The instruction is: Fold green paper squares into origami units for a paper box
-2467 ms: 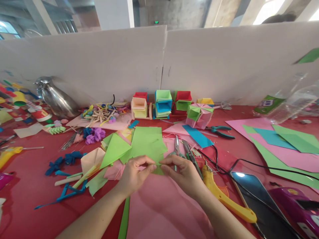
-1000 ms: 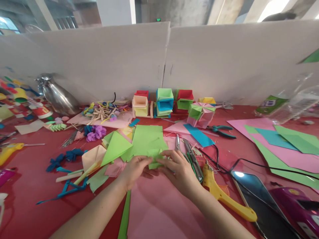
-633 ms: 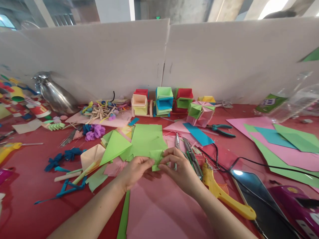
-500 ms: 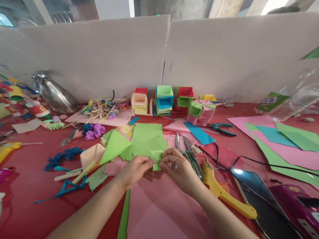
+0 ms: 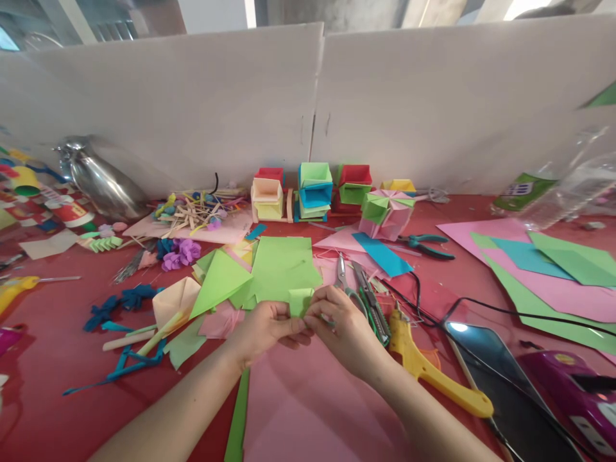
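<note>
A small folded piece of light green paper (image 5: 300, 300) is pinched between my two hands, above the near end of a stack of green sheets (image 5: 282, 263). My left hand (image 5: 272, 326) grips its left and lower side, thumb laid across the bottom. On the right side, the fingertips of my right hand (image 5: 337, 317) close on the paper's lower right corner; part of the paper is hidden behind the fingers. Below both hands lies a large pink sheet (image 5: 317, 404). Scissors (image 5: 342, 276) and a green box cutter (image 5: 373, 305) rest just beyond my right hand.
A yellow glue gun (image 5: 433, 372), a phone (image 5: 500, 378) and black cords lie at the right. Folded paper boxes (image 5: 315, 192) stand before the white partition (image 5: 216, 109). Left are a steel jug (image 5: 103, 179), craft sticks (image 5: 195, 215) and blue paper pieces (image 5: 120, 305).
My left thumb has slid down and right across the paper's lower part, hiding more of it. The right fingers have shifted slightly lower. The view has moved a little.
</note>
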A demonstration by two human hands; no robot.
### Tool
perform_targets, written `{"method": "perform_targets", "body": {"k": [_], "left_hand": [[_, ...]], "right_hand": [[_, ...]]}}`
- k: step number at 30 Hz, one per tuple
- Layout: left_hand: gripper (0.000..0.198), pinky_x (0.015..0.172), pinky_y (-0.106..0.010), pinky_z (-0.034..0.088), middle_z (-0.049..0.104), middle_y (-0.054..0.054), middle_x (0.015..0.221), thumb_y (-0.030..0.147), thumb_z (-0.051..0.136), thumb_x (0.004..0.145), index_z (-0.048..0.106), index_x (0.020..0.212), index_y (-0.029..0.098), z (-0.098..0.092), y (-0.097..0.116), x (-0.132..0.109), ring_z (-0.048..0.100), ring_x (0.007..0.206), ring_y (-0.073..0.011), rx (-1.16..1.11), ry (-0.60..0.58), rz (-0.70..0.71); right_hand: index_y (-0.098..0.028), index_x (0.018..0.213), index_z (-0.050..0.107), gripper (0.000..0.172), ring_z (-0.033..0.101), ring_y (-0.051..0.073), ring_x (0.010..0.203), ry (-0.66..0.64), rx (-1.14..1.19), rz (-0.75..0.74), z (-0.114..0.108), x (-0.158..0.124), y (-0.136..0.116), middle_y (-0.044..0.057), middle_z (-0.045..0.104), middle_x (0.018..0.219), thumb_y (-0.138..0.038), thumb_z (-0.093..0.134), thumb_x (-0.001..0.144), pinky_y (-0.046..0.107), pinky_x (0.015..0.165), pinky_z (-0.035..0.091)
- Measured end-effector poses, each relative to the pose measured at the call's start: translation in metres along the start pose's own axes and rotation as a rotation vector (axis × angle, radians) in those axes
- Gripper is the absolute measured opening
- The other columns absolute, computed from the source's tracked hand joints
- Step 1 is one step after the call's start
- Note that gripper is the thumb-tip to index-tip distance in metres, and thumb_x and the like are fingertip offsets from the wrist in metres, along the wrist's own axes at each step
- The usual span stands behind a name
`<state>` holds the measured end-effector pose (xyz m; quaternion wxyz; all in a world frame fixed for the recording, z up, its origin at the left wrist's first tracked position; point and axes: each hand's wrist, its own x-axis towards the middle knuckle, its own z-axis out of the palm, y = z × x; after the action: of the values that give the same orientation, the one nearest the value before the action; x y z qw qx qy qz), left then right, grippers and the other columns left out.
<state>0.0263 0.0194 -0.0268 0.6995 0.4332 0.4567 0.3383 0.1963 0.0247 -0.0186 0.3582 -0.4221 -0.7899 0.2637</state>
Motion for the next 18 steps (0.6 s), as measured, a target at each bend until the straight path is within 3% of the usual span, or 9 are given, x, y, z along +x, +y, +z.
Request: {"method": "perform_targets", "body": {"k": [3,7,12,18], "left_hand": [[0.030,0.060,-0.024,0.052,0.072,-0.008,0.071,0.038,0.075,0.066,0.065,0.076,0.011,0.0008,0.0010,0.0008,0.068,0.066,-0.0169,-0.008,0.069,0.023],[0.027,0.058,-0.023,0.052,0.073,-0.007,0.074,0.036,0.072,0.069,0.068,0.082,0.012,-0.0001,0.0006,0.0020,0.068,0.065,-0.0157,0.002,0.100,0.069],[0.024,0.062,-0.024,0.052,0.072,-0.006,0.076,0.033,0.071,0.070,0.068,0.085,0.014,-0.0008,-0.0016,0.0025,0.067,0.068,-0.0157,0.058,0.081,0.096],[0.021,0.065,-0.026,0.051,0.071,-0.005,0.072,0.032,0.071,0.070,0.069,0.081,0.014,-0.0009,-0.0022,0.0018,0.066,0.069,-0.0164,0.112,0.112,0.123]], "right_hand": [[-0.019,0.080,0.059,0.005,0.054,0.016,0.080,0.070,0.164,0.175,0.0011,0.0012,0.0019,0.005,0.054,0.089,-0.022,0.056,0.079,0.029,0.069,0.045],[-0.017,0.093,0.055,0.027,0.057,0.015,0.072,0.002,0.489,0.422,0.0000,0.0035,0.0054,0.002,0.059,0.080,-0.036,0.061,0.074,0.028,0.064,0.045],[-0.017,0.072,0.054,0.021,0.051,0.011,0.060,-0.032,0.541,0.451,-0.0019,0.0034,0.0065,-0.001,0.058,0.067,-0.037,0.061,0.073,0.025,0.056,0.040],[-0.018,0.073,0.053,0.017,0.052,0.011,0.061,-0.027,0.567,0.425,-0.0036,0.0030,0.0032,-0.002,0.056,0.065,-0.033,0.062,0.072,0.025,0.059,0.043]]}}
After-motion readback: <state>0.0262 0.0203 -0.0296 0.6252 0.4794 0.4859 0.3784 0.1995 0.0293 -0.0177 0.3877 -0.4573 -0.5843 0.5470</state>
